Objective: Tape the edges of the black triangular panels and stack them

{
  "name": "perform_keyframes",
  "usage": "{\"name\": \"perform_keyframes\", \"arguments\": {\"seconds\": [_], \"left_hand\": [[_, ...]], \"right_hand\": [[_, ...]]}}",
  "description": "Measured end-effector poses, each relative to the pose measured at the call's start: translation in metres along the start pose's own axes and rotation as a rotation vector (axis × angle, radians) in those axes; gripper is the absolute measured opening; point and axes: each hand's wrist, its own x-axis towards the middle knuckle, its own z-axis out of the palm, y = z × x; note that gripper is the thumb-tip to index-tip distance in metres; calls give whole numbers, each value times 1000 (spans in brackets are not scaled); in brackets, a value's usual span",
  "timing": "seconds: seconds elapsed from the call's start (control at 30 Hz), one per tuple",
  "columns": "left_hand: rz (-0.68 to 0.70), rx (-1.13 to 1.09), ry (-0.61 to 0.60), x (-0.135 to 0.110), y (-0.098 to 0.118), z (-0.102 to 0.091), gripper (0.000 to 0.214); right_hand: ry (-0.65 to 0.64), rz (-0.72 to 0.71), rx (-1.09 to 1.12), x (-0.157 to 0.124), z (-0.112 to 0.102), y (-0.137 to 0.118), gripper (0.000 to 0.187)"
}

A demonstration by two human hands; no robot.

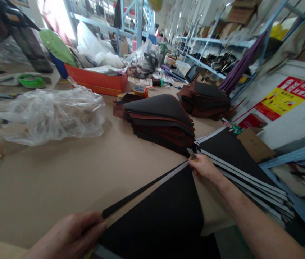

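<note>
A black sheet panel [165, 205] with a pale grey strip along its upper edge spans the space between my hands. My left hand [74, 232] is closed, pinching the panel's near left corner, where a narrow black strip [133, 196] runs just apart from the edge. At the far corner, my right hand [202, 166] is closed with a small flat metal blade [191, 154] sticking up from its fingers. Its fingertips also touch the panel's corner. To the right of that hand lies a stack of black panels with grey edges [239, 154].
Dark brown and black sheets are piled on the tan table [68, 183], in a near stack [158, 115] and a farther stack [205, 99]. Clear plastic bags [58, 111] and a red-orange box [95, 81] stand on the left. Blue shelving [300, 151] borders the right side.
</note>
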Motion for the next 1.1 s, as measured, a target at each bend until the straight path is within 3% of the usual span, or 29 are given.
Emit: {"name": "perform_keyframes", "arguments": {"seconds": [0.2,0.63,0.9,1.1], "left_hand": [[-18,19,-34,11,-25,1,50],[5,12,-28,14,-19,-2,45],[-52,41,-114,12,-2,-12,43],[-34,59,-103,10,6,-16,43]], "right_hand": [[-24,80,19,5,-1,-1,9],[-58,122,-131,5,-3,-21,3],[-78,69,-264,13,-5,-12,7],[50,-108,-406,10,-7,-11,10]]}}
